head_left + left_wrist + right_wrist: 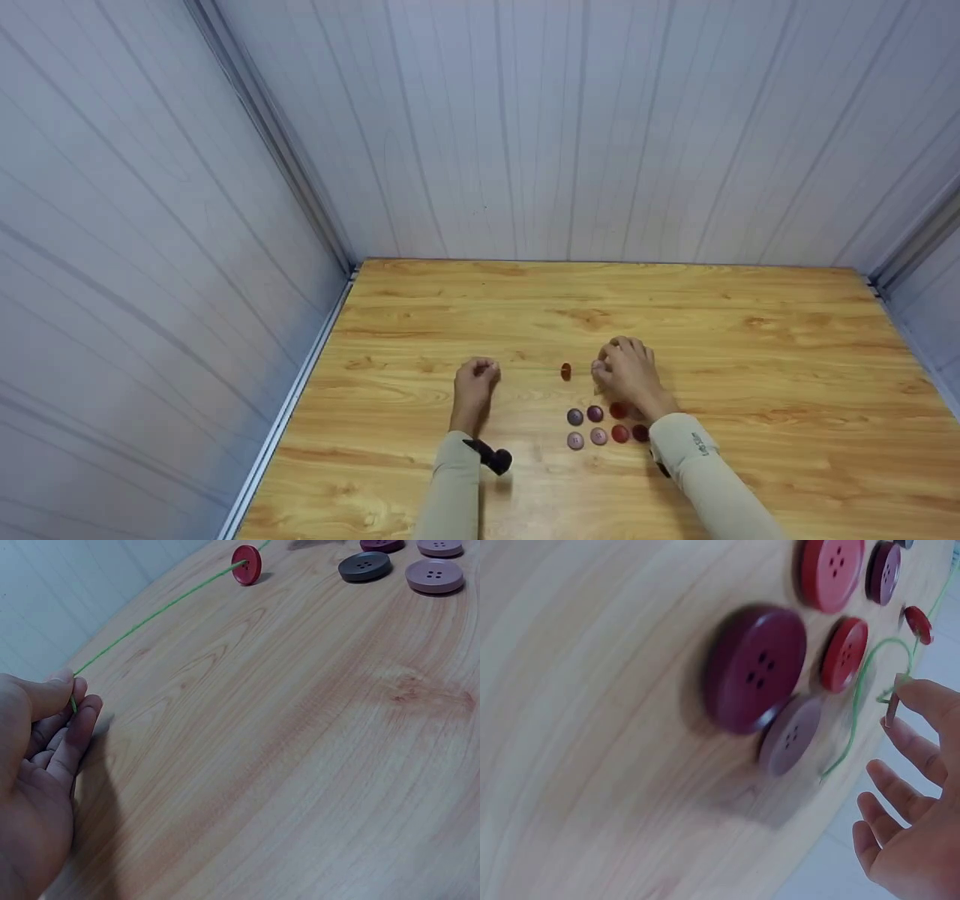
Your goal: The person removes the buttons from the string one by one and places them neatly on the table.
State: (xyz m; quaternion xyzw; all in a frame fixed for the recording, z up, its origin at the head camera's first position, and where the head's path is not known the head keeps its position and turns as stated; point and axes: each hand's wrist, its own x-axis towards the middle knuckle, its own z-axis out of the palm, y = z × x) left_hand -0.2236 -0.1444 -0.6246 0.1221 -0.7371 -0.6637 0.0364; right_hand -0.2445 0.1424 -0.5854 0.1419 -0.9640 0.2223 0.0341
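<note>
My left hand point(473, 390) pinches one end of a green string point(150, 617) between thumb and forefinger. The string runs taut to a red button point(246, 565) threaded on it, which stands on edge on the table between my hands. My right hand point(631, 373) pinches a thin button point(892, 708), seen edge-on in the right wrist view, between thumb and forefinger. Green string loops round beside this button, and its loose end hangs toward the table. The other right fingers are spread and hold nothing. Whether the string passes through the pinched button is hard to tell.
Several loose buttons lie in two rows near my right forearm: a dark grey button point(575, 416), a purple button point(595, 413), a pink button point(598, 436), a red button point(620, 433) and others. Pale panel walls point(525, 135) border the wooden table point(420, 315).
</note>
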